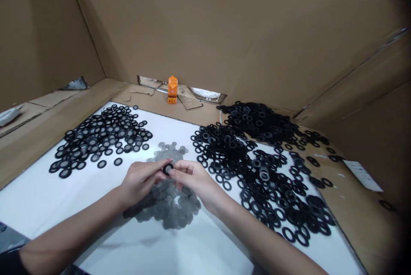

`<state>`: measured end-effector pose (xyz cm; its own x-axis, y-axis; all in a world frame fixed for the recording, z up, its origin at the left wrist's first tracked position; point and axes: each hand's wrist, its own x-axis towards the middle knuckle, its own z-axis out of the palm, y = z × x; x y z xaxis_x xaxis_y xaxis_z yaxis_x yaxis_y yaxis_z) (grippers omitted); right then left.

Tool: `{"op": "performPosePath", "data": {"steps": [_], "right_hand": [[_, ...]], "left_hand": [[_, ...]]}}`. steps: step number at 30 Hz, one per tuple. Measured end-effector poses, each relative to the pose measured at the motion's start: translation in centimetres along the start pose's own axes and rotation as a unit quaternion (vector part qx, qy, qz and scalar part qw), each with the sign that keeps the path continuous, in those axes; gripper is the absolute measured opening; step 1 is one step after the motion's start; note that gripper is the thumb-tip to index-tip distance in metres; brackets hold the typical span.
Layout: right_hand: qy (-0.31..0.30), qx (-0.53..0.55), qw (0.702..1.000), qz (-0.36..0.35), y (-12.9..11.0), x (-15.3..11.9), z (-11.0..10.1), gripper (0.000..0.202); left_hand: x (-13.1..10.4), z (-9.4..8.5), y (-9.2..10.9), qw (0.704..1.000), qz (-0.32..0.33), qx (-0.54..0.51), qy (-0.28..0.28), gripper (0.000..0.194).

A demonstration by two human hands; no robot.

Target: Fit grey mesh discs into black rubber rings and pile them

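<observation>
Between my two hands is a black rubber ring (pixel 167 168) with a grey disc showing in its middle. My left hand (pixel 141 179) pinches the ring's left edge. From the right, my right hand (pixel 192 179) holds the same ring, its thumb near the disc. Beneath both hands lies a pile of thin grey mesh discs (pixel 173 210). To the right spreads a heap of black rings (pixel 272 180) with open centres. Rings with grey discs inside (pixel 102 133) lie in a loose pile at the left.
A white board (pixel 154 249) carries the piles. Behind it, a small orange box (pixel 172 89) stands before the tall cardboard wall (pixel 224 26). More black rings (pixel 257 118) are heaped on cardboard at the back right, and a white paper slip (pixel 362 175) lies at the right.
</observation>
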<state>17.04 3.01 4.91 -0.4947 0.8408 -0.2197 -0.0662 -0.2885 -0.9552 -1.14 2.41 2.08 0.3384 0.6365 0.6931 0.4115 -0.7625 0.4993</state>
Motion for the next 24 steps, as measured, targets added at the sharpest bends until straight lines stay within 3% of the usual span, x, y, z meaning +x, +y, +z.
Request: {"op": "performPosePath", "data": {"steps": [7,9,12,15,19,24], "right_hand": [[-0.049,-0.121,0.991,-0.034,-1.0,-0.2,-0.7,0.014],[-0.049,-0.130,0.990,-0.030,-1.0,-0.3,-0.9,0.017],[0.005,-0.119,0.992,-0.043,-0.6,0.0,-1.1,0.021],[0.059,-0.103,0.990,-0.076,0.4,0.3,-0.9,0.023],[0.083,-0.099,0.990,-0.064,1.3,0.3,0.0,0.021],[0.147,-0.228,0.956,-0.114,1.3,-0.4,0.8,0.010]], "left_hand": [[0.0,0.2,-0.2,0.991,-0.046,-0.093,-0.090,0.030],[-0.2,0.5,-0.1,0.989,-0.071,-0.102,-0.079,0.029],[-0.3,0.7,0.2,0.983,-0.173,-0.063,-0.022,0.019],[-0.1,0.7,0.6,0.969,-0.238,-0.043,-0.043,0.014],[-0.2,0.8,0.6,0.975,-0.204,-0.034,-0.080,0.025],[-0.7,1.4,0.3,0.986,-0.143,0.021,-0.088,0.028]]}}
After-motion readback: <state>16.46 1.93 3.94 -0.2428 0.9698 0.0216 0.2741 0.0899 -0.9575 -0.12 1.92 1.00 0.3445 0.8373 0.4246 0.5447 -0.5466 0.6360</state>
